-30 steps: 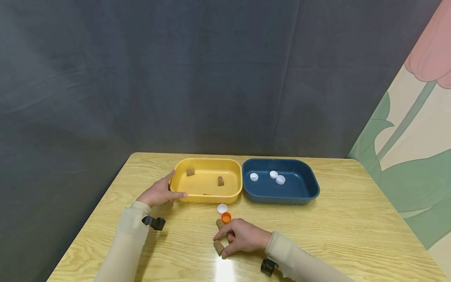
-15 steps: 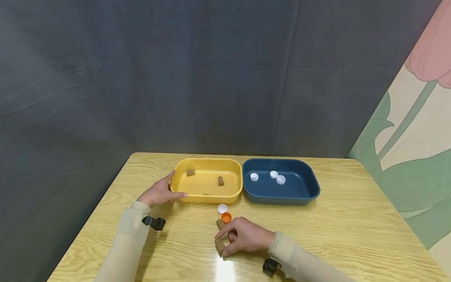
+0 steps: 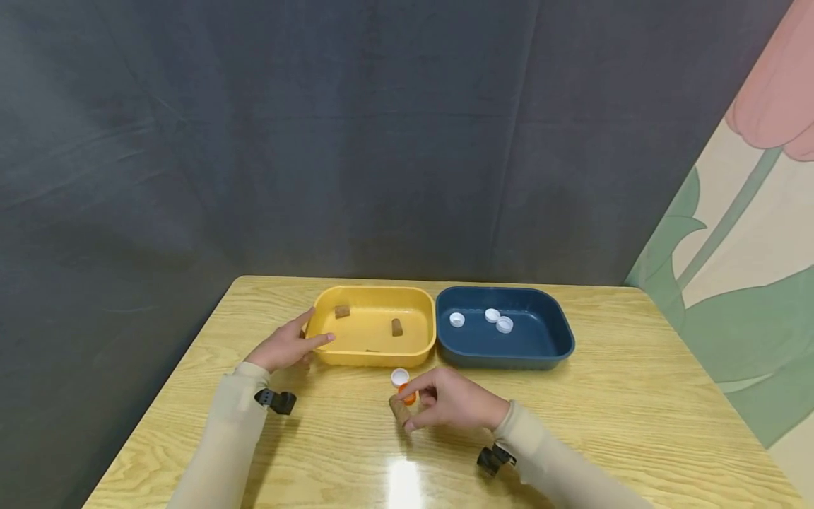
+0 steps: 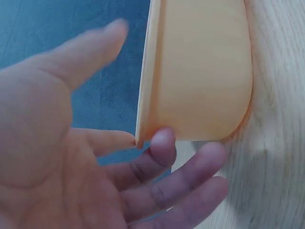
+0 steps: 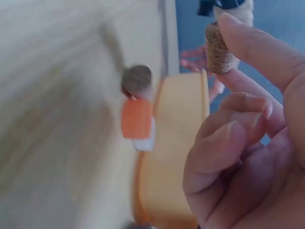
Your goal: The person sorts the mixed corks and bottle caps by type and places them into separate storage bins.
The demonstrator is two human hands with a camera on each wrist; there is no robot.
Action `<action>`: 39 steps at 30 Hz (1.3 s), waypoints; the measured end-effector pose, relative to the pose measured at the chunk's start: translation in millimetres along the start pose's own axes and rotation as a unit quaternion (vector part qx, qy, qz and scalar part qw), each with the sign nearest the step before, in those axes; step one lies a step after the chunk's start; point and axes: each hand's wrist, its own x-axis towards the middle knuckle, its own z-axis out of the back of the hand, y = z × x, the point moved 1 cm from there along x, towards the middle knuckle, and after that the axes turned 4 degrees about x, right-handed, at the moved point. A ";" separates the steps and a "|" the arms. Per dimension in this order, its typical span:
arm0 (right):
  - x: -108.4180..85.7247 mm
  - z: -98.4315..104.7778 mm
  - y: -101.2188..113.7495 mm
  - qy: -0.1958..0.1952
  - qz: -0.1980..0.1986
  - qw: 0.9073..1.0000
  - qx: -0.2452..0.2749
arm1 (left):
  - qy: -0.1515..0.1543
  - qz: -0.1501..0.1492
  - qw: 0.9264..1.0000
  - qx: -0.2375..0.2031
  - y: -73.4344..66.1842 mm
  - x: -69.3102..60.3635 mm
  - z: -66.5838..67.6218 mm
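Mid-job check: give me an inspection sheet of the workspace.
Surface: wood-grain table, bright reflection at the near side.
Job's things: yellow tray holds two corks and a brown sliver, mostly hidden; navy tray holds three white caps; an orange cap, loose white cap and loose cork sit on the table.
Clutter: nothing seen.
Grippers: left hand touches the yellow tray's left end; right hand pinches the held cork.
Cables: nothing seen.
Surroundings: dark backdrop behind; flower-painted wall at right.
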 end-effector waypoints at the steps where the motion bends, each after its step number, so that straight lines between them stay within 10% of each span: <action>1: 0.4 3.1 1.3 -0.006 0.003 1.000 -0.006 | -0.004 -0.001 1.000 0.006 0.8 0.9 0.2; 12: 14.4 39.6 10.0 -0.055 -0.019 0.998 -0.019 | -0.051 0.002 0.998 0.033 3.4 9.6 -1.7; 39: 95.2 86.4 13.4 -0.106 -0.073 0.989 -0.074 | -0.038 -0.004 0.999 0.018 1.3 7.2 -10.6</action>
